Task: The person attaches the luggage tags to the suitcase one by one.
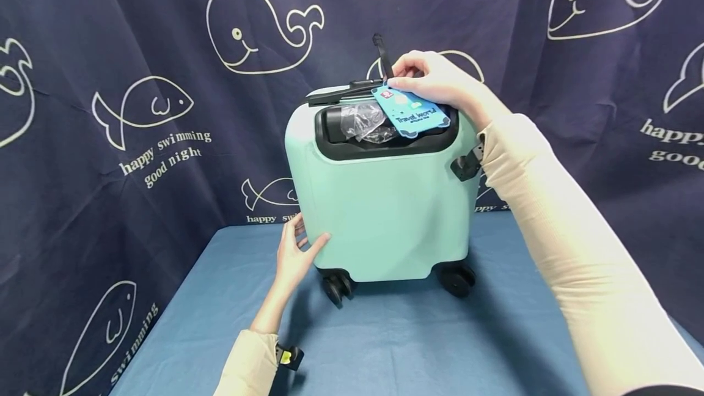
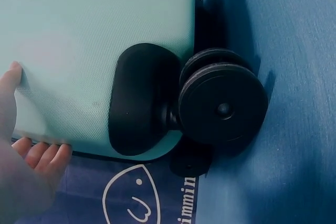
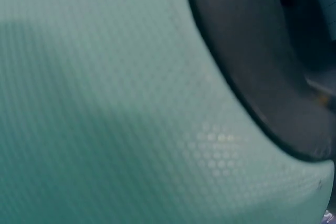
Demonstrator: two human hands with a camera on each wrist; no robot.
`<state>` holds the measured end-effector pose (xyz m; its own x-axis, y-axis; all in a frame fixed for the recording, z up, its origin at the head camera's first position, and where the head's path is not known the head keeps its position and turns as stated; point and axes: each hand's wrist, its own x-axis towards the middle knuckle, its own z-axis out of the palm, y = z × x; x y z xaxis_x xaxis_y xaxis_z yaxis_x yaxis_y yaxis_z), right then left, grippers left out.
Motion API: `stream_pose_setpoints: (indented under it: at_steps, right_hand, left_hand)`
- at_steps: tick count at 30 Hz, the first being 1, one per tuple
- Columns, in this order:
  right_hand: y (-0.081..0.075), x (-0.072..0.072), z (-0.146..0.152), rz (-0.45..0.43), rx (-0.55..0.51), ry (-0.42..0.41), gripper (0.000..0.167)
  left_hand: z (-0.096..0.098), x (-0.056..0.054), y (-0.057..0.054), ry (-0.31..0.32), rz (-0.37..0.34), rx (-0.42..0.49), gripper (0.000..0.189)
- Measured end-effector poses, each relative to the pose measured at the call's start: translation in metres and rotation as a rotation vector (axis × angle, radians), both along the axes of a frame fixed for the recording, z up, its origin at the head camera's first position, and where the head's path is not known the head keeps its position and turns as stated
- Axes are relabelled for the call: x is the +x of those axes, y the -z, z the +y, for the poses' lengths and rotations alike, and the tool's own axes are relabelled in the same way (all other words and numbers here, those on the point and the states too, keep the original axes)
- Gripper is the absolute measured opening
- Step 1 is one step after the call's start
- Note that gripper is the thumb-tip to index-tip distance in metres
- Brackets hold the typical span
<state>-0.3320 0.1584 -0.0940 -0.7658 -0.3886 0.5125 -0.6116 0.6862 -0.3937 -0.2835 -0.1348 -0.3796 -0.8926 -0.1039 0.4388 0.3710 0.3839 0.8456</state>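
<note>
A mint-green suitcase [image 1: 385, 212] stands upright on its black wheels, its textured shell close up in the right wrist view. My left hand [image 1: 294, 255] holds its lower left corner, thumb on the front face and fingers on the side. In the left wrist view the fingertips [image 2: 64, 153] lie at the shell's edge, near a black double wheel [image 2: 223, 103]. Above the suitcase, my right hand [image 1: 434, 78] pinches a black strap [image 1: 382, 54] at the top of a blue luggage tag [image 1: 412, 112] printed "Travel World". The strap's free end points upward.
Crumpled clear plastic [image 1: 363, 121] wraps part of the black recess [image 1: 385, 150] under the suitcase's top. A black handle [image 1: 330, 98] runs along the top edge. Blue cloth [image 1: 374, 347] covers the table, and a navy curtain [image 1: 165, 29] with whales and fish hangs behind.
</note>
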Motion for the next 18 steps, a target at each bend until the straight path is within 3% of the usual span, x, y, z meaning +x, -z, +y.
stream_pose_setpoints:
  at_steps: [12, 18]
  right_hand:
    - [0.002, 0.001, -0.002, -0.002, -0.012, 0.035, 0.023]
    - [0.003, 0.000, -0.001, 0.011, -0.026, 0.022, 0.021]
  left_hand:
    - [-0.008, -0.003, 0.000, 0.041, 0.025, 0.106, 0.038]
    - [-0.015, -0.006, -0.013, 0.048, 0.122, 0.138, 0.030]
